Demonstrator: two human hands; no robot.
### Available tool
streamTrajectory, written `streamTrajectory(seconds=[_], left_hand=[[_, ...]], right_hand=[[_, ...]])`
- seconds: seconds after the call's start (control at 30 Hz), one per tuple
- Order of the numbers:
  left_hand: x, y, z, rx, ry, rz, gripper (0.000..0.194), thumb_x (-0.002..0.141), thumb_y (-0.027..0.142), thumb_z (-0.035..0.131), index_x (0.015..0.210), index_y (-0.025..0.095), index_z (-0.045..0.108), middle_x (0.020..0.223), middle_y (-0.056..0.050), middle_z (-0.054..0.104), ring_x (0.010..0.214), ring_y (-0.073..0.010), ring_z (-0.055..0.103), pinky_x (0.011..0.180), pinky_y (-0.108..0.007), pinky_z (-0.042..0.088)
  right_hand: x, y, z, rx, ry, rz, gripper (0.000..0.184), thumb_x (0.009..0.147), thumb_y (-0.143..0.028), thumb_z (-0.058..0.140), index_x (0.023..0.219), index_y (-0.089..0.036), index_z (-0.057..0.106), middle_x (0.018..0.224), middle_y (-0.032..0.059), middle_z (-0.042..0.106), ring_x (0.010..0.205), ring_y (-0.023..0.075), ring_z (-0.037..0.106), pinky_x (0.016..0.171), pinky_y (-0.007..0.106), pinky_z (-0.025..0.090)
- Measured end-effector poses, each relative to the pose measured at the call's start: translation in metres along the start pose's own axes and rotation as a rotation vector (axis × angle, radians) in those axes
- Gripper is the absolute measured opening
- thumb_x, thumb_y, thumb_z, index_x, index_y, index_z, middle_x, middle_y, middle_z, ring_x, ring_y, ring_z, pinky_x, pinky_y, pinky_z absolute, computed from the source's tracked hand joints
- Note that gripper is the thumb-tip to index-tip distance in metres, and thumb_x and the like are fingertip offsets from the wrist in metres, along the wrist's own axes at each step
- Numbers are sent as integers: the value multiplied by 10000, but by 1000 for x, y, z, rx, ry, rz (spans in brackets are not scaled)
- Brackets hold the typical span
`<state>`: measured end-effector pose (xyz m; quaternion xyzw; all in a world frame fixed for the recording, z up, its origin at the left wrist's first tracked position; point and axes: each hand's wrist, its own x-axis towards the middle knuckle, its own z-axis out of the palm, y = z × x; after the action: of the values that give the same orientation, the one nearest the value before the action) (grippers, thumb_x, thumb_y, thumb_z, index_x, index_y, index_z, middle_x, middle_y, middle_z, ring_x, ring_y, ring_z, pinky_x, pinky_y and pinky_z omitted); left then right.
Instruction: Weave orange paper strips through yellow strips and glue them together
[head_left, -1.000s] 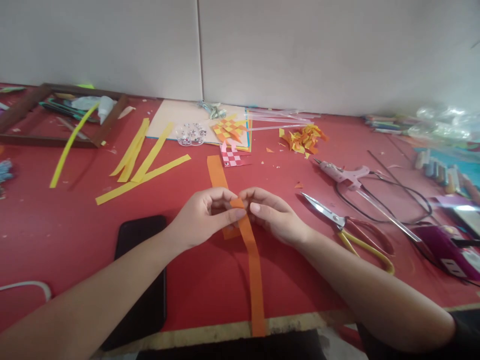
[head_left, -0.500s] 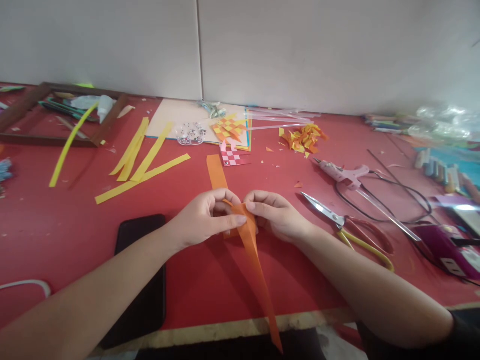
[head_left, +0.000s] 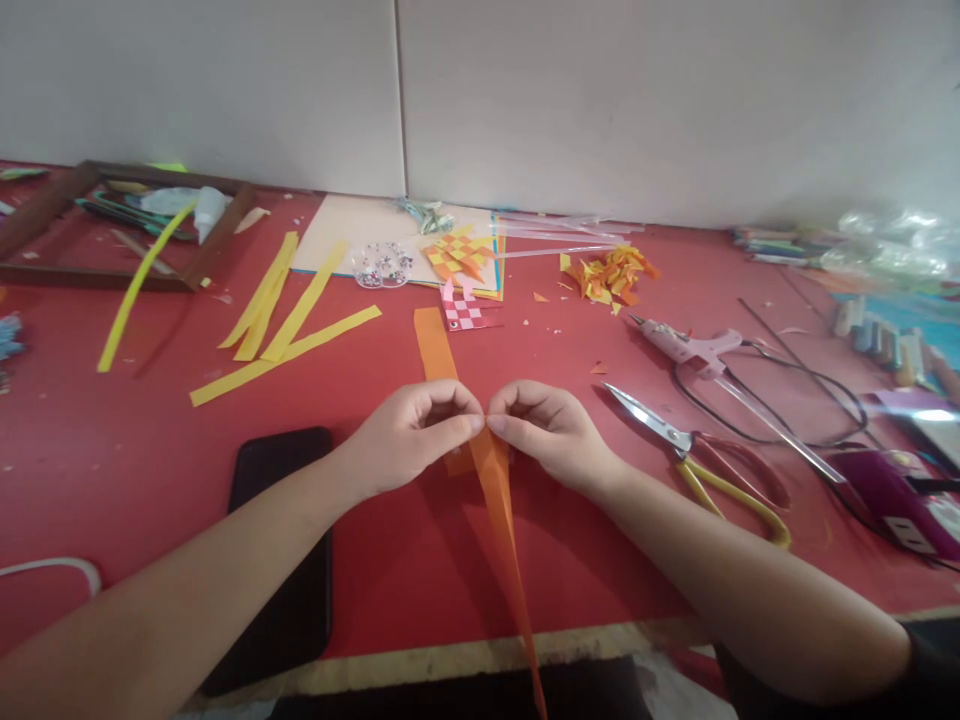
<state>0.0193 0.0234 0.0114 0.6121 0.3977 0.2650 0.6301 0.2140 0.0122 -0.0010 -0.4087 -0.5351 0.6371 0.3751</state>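
Note:
Between thumb and fingers, my left hand pinches the top of an orange paper strip. My right hand pinches the same strip from the other side, thumb tips almost meeting. The strip hangs down past the table's front edge, narrowing to a twisted tail. More orange paper lies flat on the table behind my left hand, partly hidden by it. Just beyond sits a small pink and white checkered woven paper fish.
Yellow strips lie to the left, above a black phone. Scissors and a pink glue gun with its cord are on the right. Farther back are an orange-yellow woven paper piece, paper scraps and a wooden frame.
My thumbs have drawn together at the strip's top edge, with the left thumb shifted off its face. The strip's hanging tail has swung slightly left.

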Motion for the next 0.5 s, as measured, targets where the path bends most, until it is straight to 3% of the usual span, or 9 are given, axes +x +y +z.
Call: streamTrajectory(seconds=[0.2, 0.5], left_hand=[[0, 1, -1, 20, 39, 15, 152, 871, 295, 602, 774, 177, 609, 617, 70, 481, 536, -64, 402, 522, -216, 332], [0, 4, -1, -20, 63, -7, 154, 852, 307, 605, 767, 179, 610, 630, 65, 492, 550, -74, 424, 540, -230, 346]], right_hand=[[-3, -1, 5, -163, 100, -155, 169, 829, -301, 670, 747, -171, 602, 647, -30, 539, 552, 63, 453, 508, 204, 381], [-4, -1, 4, -177, 111, -196, 146, 852, -268, 641, 753, -174, 587, 643, -33, 532, 549, 66, 454, 502, 208, 371]])
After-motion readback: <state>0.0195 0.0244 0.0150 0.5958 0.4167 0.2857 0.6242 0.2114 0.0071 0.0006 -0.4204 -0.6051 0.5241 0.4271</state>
